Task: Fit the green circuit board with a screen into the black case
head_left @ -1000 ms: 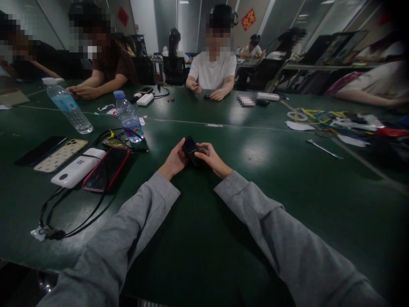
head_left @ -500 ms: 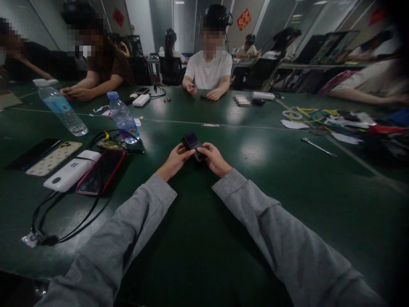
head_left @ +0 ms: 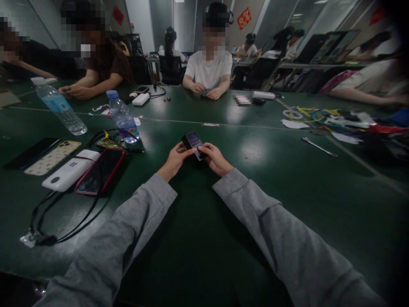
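Between my two hands is a small black handheld device [head_left: 193, 138] with a square screen at its top and buttons below. My left hand [head_left: 177, 158] grips its left side, thumb lying across the front near the buttons. On the other side my right hand [head_left: 215, 157] is closed on the lower right edge, its thumb on the button area. The fingers behind the device are mostly hidden. It is tilted, screen facing up toward me, just above or on the green table [head_left: 198, 230]; I cannot tell which.
To the left lie a red-edged phone [head_left: 101, 171], a white power bank [head_left: 68, 171], a patterned phone [head_left: 53, 157] and a black phone [head_left: 32, 153]. Two water bottles [head_left: 123, 117] stand behind. A wrench [head_left: 319, 147] and tangled cables [head_left: 322, 115] are at right. People sit opposite.
The device's screen and front have turned slightly more toward me and look lighter. Both hands keep their hold. The person opposite has brought one hand lower and closer to the other.
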Available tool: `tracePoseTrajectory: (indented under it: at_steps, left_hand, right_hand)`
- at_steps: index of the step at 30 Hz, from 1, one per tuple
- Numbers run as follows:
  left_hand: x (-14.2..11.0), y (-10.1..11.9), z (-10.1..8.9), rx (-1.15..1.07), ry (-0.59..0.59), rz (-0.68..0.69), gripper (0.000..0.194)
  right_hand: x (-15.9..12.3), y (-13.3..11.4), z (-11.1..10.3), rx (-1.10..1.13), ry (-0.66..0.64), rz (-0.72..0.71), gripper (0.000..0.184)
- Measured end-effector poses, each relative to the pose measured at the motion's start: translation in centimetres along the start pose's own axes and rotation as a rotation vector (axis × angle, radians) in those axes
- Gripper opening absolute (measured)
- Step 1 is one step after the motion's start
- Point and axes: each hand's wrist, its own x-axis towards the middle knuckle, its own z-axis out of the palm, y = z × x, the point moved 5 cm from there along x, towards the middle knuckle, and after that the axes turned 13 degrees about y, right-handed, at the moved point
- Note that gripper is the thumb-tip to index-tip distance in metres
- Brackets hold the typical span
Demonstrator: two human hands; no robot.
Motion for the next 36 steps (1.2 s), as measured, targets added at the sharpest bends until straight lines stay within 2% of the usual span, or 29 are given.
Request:
tracePoseTrajectory:
  at_steps: [9, 14, 16, 20, 23, 27, 31, 33, 36]
  left_hand:
    - [-0.7, 0.9, 0.1, 0.029, -0.032, 0.1, 0.049]
    - [-0.5, 0.6, 0.0, -0.053, -0.071, -0.024, 0.052]
    - [-0.5, 0.6, -0.1, -0.069, -0.085, -0.061, 0.046]
    - [-0.7, 0.6, -0.1, -0.056, -0.101, -0.171, 0.021]
    - [-0.9, 0.5, -0.3, -0.067, -0.069, -0.264, 0.023]
    - [-0.7, 0.5, -0.7, -0.103, 0.0, -0.291, 0.019]
    - [-0.5, 0.5, -0.8, -0.138, 0.011, -0.289, 0.018]
    - [-0.5, 0.4, -0.8, -0.143, 0.014, -0.298, 0.019]
    - [-0.5, 0.4, -0.7, -0.15, -0.003, -0.318, 0.021]
  right_hand:
    - [-0.2, -0.1, 0.2, 0.004, -0.012, -0.021, 0.047]
    - [-0.1, 0.1, 0.3, -0.028, -0.044, -0.026, 0.05]
    - [-0.2, 0.1, 0.4, -0.047, -0.052, -0.027, 0.05]
    - [-0.5, 0.2, 0.9, -0.108, -0.1, -0.044, 0.049]
    - [-0.6, 0.3, 1.2, -0.156, -0.114, -0.081, 0.047]
    - [-0.5, 0.7, 1.3, -0.231, -0.106, -0.142, 0.047]
    - [-0.3, 1.3, 1.4, -0.324, -0.11, -0.21, 0.044]
    - [-0.5, 1.3, 1.5, -0.41, -0.103, -0.299, 0.043]
    - [-1.3, 0.8, 1.9, -0.588, -0.084, -0.507, 0.042]
